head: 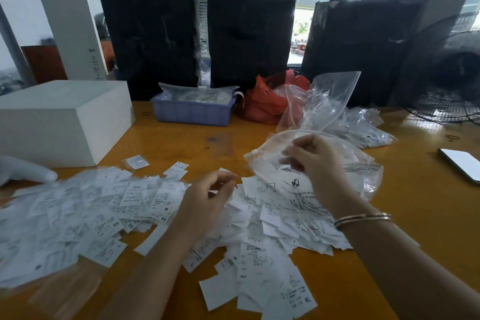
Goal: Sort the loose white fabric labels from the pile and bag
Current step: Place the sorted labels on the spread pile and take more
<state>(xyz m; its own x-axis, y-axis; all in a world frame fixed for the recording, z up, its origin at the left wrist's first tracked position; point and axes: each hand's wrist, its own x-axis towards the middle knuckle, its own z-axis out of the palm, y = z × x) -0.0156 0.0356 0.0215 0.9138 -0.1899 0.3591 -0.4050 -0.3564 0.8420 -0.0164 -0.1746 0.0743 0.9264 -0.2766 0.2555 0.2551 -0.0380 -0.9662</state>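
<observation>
My right hand is raised over the clear plastic bag, fingers curled and pinching at its upper film near the mouth; motion blur hides whether a label is also caught between the fingertips. My left hand hovers just above the pile of white fabric labels, thumb and forefinger drawn together in a loose pinch; whether anything lies between them I cannot tell. Judged step: getting into the bag so its labels can join the sort, with the left hand picking from the pile. The next move appears to call for a steady hold on the film, since it is slack and slippery, and for lifting single labels without dragging neighbours along. The pile spreads across the near counter, size marks such as XS, M, XXL and XL legible on several pieces. Beyond stand a white box, a blue tray, a red bag and further clear bags; a phone lies at the right edge.
</observation>
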